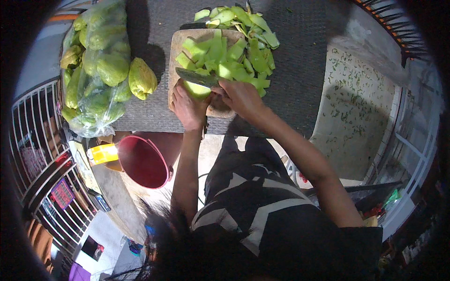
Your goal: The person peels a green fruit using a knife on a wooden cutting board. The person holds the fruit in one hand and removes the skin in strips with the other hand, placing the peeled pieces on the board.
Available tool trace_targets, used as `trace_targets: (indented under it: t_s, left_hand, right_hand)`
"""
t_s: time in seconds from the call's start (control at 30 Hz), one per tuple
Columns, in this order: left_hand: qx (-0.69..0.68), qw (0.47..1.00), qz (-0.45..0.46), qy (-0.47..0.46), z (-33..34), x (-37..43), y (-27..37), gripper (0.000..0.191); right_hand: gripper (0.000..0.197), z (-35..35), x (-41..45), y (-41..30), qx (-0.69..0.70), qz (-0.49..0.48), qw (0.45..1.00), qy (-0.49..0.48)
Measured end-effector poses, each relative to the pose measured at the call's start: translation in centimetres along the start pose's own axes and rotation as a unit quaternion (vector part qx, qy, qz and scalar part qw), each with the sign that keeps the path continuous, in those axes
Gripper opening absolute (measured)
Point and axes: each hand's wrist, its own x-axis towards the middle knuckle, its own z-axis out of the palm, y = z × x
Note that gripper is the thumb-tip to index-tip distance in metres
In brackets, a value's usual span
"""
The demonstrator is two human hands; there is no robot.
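Observation:
My left hand (188, 107) holds a pale green piece of chayote (197, 90) near the front left of a wooden cutting board (174, 52). In my right hand (240, 96) is a knife (197, 77), its dark blade pointing left and lying across the top of that piece. Where the edge meets the flesh is hard to tell. Flat green chayote slices (214, 49) are heaped on the board beyond the blade, and some spill over its right side. Behind the board lies a pile of green peelings (242, 17).
Left of the board, a clear plastic bag (102, 66) holds several whole chayotes, with a loose chayote (142, 78) beside it. All rest on a dark woven-patterned table (295, 87). Below its front edge stands a red bucket (142, 161). Small green strips (355, 102) are spread on a pale surface at right.

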Motion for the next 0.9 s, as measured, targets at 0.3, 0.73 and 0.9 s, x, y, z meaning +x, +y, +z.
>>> trace_targets:
  t_s: [0.3,0.73,0.9]
  left_hand:
    - [-0.014,1.000,0.023,0.010,0.1,0.8,0.5,0.094]
    - [-0.066,0.997,0.045,-0.021,-0.1,0.2,-2.0,0.097]
    - [-0.052,0.998,0.034,-0.011,-0.6,0.2,-3.0,0.106]
  right_hand:
    - [0.023,1.7,2.5,2.0,0.001,0.001,1.000,-0.012]
    - [0.026,2.1,3.5,3.3,0.141,0.019,0.987,0.075]
    - [0.022,-0.2,0.5,3.0,0.145,0.025,0.989,-0.002]
